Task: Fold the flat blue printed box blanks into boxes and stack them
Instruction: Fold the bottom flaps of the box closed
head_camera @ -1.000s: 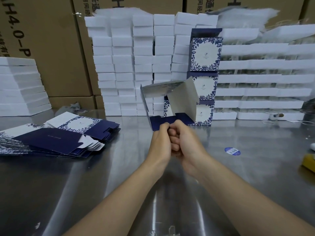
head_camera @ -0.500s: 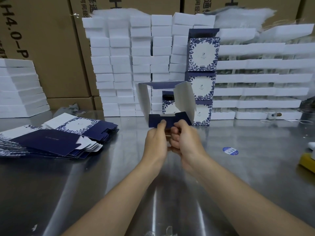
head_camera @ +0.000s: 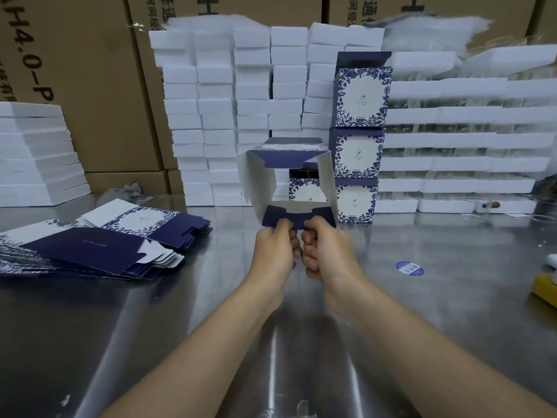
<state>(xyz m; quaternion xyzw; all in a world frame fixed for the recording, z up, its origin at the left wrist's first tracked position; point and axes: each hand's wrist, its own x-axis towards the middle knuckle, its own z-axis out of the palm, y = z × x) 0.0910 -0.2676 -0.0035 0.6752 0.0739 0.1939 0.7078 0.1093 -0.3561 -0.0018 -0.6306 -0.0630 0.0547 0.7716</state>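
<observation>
Currently, box blank forms an open square tube, white inside; left hand and right hand pinch its dark-blue bottom flap.

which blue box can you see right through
The box held by the left hand and right hand, an open tube. The stacked boxes behind show solid printed fronts.

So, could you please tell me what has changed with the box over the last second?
The box blank opened from a skewed, half-flat shape into a square tube. The left hand and right hand, pressed together before, drew slightly apart, still pinching its navy bottom flap. The pile of flat blanks and the stack of three folded boxes stayed put.
</observation>
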